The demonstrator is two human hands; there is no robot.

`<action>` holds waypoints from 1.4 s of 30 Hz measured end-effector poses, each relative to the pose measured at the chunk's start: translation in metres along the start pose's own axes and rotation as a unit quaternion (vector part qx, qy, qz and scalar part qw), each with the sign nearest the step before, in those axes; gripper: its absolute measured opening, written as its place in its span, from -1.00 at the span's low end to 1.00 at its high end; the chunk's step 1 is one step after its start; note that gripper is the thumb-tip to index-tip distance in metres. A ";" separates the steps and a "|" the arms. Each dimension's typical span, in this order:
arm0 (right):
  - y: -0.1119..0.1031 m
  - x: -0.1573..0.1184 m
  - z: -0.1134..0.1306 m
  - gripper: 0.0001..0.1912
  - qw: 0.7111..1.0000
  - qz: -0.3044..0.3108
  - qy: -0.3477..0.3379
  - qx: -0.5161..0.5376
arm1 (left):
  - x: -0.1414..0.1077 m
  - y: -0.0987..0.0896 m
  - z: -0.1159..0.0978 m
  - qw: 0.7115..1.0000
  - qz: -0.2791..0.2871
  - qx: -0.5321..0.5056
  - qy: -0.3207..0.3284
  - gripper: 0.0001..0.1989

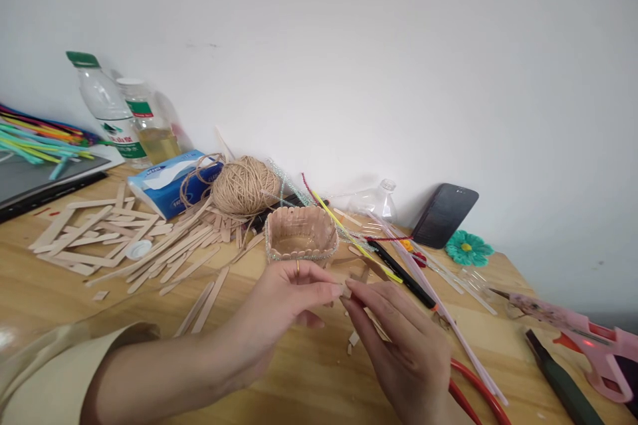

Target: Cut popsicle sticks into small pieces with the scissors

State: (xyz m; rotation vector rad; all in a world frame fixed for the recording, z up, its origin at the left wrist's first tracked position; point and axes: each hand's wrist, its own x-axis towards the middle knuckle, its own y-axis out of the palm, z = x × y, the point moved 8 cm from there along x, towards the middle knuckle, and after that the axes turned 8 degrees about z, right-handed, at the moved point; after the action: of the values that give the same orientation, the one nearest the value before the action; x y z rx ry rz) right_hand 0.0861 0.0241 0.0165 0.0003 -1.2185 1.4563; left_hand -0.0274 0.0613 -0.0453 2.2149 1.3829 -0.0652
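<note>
Basically, left hand [292, 295] and right hand [403, 335] both pinch one small pale chip [345, 291] between their fingertips; probably light, stiff, snappable wood, best held by opposite edges.

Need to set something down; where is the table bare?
Bare wood shows between the sticks and left sleeve, bar one chip. A narrower patch lies between the straws and dark tool. Around the basket and yarn it's crowded.

Seen from the wearer's head, a single close view looks forward and down over the left hand [285, 297] and right hand [403, 335], taking in the table [304, 382] around them and the wall [349, 60] beyond.
</note>
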 end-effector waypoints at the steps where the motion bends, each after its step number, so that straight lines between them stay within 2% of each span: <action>1: 0.001 0.000 -0.002 -0.64 1.000 0.003 0.012 0.014 | 0.000 0.000 0.000 1.000 0.001 0.001 -0.001 -0.90; 4: 0.002 -0.002 -0.013 -0.66 0.993 0.005 0.085 0.085 | 0.000 0.001 -0.001 1.000 0.000 0.009 -0.003 -0.91; 7: 0.007 -0.005 -0.026 -0.80 0.970 0.016 0.175 0.167 | 0.001 0.000 -0.001 1.000 -0.006 0.013 0.000 -0.91; 9: 0.014 -0.005 -0.031 -0.94 0.953 0.053 0.225 0.195 | 0.001 -0.001 -0.001 1.000 -0.008 0.018 0.002 -0.91; 11: 0.020 -0.005 -0.033 -0.89 0.941 0.091 0.257 0.200 | 0.001 -0.001 0.000 1.000 -0.006 0.027 0.006 -0.91; 14: 0.023 -0.006 -0.036 -0.82 0.933 0.108 0.273 0.209 | 0.002 0.000 0.000 0.999 0.002 0.036 0.012 -0.92; 18: 0.024 -0.009 -0.041 -0.83 0.917 0.092 0.289 0.260 | 0.003 0.003 -0.002 0.999 0.014 0.035 0.019 -0.93; 24: 0.024 -0.008 -0.044 -0.85 0.884 0.072 0.319 0.335 | 0.001 0.003 -0.008 1.000 0.012 0.004 0.023 -0.83; 27: 0.024 -0.008 -0.043 -0.86 0.875 0.068 0.322 0.356 | 0.002 0.005 -0.010 0.999 0.023 0.020 0.031 -0.86; 29: 0.024 -0.009 -0.042 -0.87 0.874 0.062 0.318 0.362 | 0.003 0.007 -0.009 0.998 0.031 0.038 0.038 -0.89; 33: 0.024 -0.011 -0.040 -0.89 0.885 0.057 0.302 0.350 | 0.002 0.005 -0.011 0.995 0.007 0.072 0.062 -0.97; 39: 0.020 -0.009 -0.033 -0.90 0.926 0.073 0.255 0.268 | 0.001 0.004 -0.012 0.993 -0.003 0.094 0.067 -0.96; 42: 0.017 -0.004 -0.028 -0.82 0.941 0.096 0.233 0.225 | 0.001 0.006 -0.014 0.992 0.009 0.104 0.070 -0.93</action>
State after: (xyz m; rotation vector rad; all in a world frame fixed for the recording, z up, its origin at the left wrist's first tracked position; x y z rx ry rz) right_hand 0.0924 0.0434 -0.0100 -0.1486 -0.4964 1.7563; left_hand -0.0248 0.0667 -0.0314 2.4445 1.4892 -0.0510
